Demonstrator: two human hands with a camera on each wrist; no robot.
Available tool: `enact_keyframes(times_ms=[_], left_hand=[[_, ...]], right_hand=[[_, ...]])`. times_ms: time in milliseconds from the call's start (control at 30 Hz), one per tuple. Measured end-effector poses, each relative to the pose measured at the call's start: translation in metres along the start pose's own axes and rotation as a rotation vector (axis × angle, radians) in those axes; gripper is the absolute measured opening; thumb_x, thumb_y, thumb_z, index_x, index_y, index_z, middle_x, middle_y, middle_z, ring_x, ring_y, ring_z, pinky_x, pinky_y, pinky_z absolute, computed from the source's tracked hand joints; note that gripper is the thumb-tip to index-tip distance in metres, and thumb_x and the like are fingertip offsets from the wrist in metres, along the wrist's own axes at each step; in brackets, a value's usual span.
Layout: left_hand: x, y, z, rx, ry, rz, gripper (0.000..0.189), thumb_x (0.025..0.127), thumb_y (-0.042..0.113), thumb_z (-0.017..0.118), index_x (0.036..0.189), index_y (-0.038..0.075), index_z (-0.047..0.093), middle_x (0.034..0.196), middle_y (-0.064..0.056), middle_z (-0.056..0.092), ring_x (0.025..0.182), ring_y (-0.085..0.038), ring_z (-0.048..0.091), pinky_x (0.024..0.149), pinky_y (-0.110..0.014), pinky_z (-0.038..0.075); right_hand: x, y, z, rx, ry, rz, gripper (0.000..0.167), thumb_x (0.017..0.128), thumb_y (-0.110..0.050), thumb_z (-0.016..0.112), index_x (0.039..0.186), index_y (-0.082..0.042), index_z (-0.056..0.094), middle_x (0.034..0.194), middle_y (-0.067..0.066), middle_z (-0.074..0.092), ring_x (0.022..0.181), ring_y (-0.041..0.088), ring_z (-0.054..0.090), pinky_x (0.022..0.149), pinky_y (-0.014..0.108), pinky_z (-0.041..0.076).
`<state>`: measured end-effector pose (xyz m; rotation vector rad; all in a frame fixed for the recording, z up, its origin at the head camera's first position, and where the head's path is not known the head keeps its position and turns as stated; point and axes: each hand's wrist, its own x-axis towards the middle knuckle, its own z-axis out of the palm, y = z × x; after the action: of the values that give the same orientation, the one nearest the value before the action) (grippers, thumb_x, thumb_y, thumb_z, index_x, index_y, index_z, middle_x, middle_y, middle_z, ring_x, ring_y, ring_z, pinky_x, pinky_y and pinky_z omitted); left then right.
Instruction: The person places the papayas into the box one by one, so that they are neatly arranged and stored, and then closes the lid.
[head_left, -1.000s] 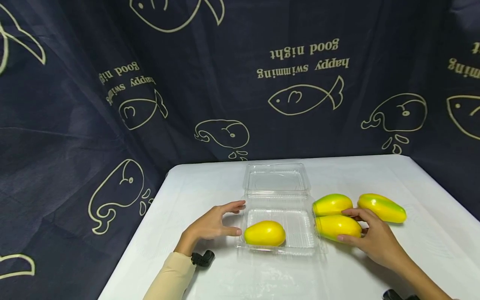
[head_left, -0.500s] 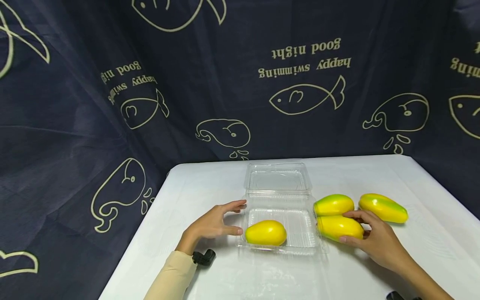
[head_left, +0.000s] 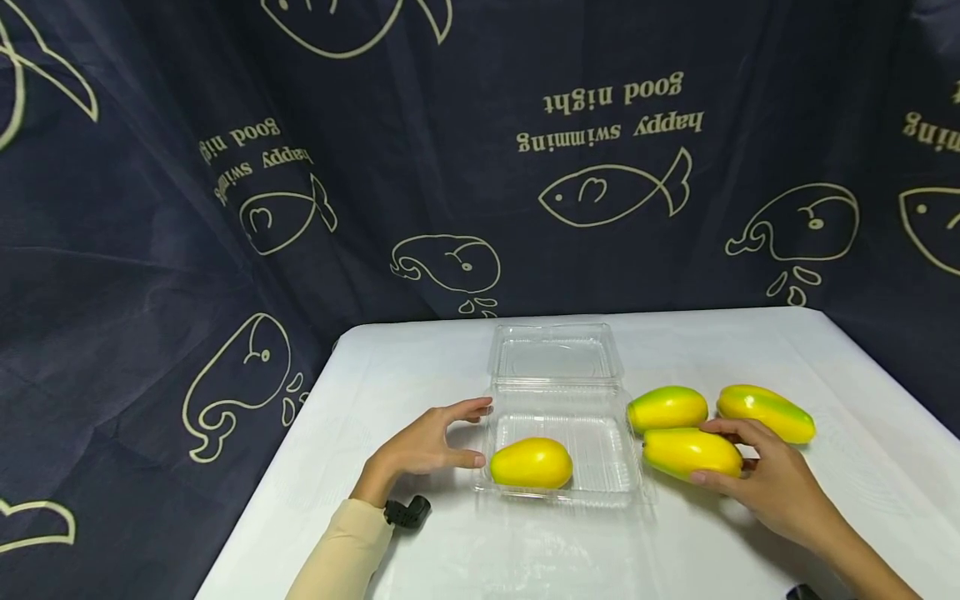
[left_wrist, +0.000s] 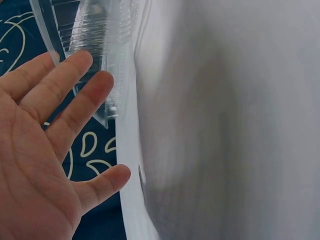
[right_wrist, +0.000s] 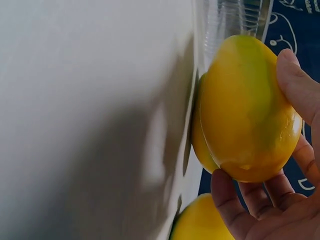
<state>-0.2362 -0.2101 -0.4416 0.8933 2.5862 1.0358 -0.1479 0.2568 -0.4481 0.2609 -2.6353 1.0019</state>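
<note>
My right hand [head_left: 776,479] grips the end of a yellow papaya [head_left: 692,453], thumb on the near side and fingers on the far side. In the right wrist view this papaya [right_wrist: 250,110] fills the grasp. My left hand [head_left: 427,443] is beside the left edge of a clear plastic clamshell box [head_left: 600,454], fingers spread, thumb apart. In the left wrist view the hand [left_wrist: 40,150] shows its palm and holds nothing; whether a fingertip touches the box is unclear. One papaya [head_left: 531,463] lies in the box's near left part.
Two more yellow-green papayas, one behind the held one [head_left: 667,409] and one farther right [head_left: 765,412], lie on the white table [head_left: 405,367]. The box's lid [head_left: 555,354] lies open toward the back. A dark fish-print curtain [head_left: 450,167] hangs behind the table.
My right hand has drawn the gripped papaya a little to the right, apart from the papaya behind it and from the box. My left hand has stayed in place.
</note>
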Motion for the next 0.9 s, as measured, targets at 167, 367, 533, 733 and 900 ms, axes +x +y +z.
enact_keyframes(times_ms=[167, 367, 533, 733, 900], left_hand=[[0.0, 0.0, 0.001, -0.012, 0.0, 0.0, 0.082, 0.083, 0.046, 0.079, 0.153, 0.041, 0.036, 0.15, 0.007, 0.054, 0.139, -0.014, 0.049, 0.118, -0.055, 0.032], [0.0, -0.001, 0.0, -0.012, -0.003, 0.009, 0.082, 0.083, 0.047, 0.079, 0.152, 0.043, 0.035, 0.15, 0.005, 0.054, 0.139, -0.016, 0.049, 0.118, -0.054, 0.032], [0.0, -0.002, -0.001, -0.01, -0.002, 0.019, 0.083, 0.083, 0.046, 0.079, 0.154, 0.039, 0.035, 0.151, 0.005, 0.053, 0.139, -0.017, 0.049, 0.118, -0.055, 0.033], [0.0, -0.001, -0.001, -0.009, -0.003, 0.014, 0.084, 0.083, 0.045, 0.079, 0.154, 0.039, 0.035, 0.15, 0.005, 0.054, 0.139, -0.014, 0.049, 0.118, -0.053, 0.033], [-0.001, -0.001, -0.001, 0.003, -0.001, 0.021, 0.083, 0.083, 0.047, 0.079, 0.154, 0.039, 0.035, 0.15, 0.004, 0.054, 0.138, -0.015, 0.05, 0.118, -0.054, 0.033]], right_hand=[[0.0, 0.0, -0.008, 0.004, 0.025, -0.024, 0.065, 0.069, -0.032, 0.092, 0.124, -0.011, 0.064, 0.127, 0.013, 0.062, 0.102, -0.027, 0.037, 0.067, 0.012, 0.051], [0.004, -0.002, -0.014, 0.009, 0.08, -0.093, 0.065, 0.066, -0.026, 0.095, 0.123, -0.013, 0.066, 0.122, 0.001, 0.06, 0.1, -0.023, 0.043, 0.069, 0.006, 0.047], [0.013, -0.008, -0.016, 0.036, 0.125, -0.163, 0.066, 0.061, -0.018, 0.097, 0.12, -0.013, 0.067, 0.121, 0.003, 0.059, 0.101, -0.018, 0.047, 0.071, 0.003, 0.045], [0.026, -0.018, -0.016, 0.056, 0.145, -0.167, 0.067, 0.059, -0.016, 0.098, 0.119, -0.014, 0.068, 0.113, -0.006, 0.061, 0.097, -0.018, 0.05, 0.074, -0.001, 0.044], [0.034, -0.026, -0.012, 0.074, 0.113, -0.181, 0.065, 0.063, -0.018, 0.096, 0.121, -0.012, 0.067, 0.116, -0.001, 0.061, 0.1, -0.018, 0.048, 0.076, 0.0, 0.044]])
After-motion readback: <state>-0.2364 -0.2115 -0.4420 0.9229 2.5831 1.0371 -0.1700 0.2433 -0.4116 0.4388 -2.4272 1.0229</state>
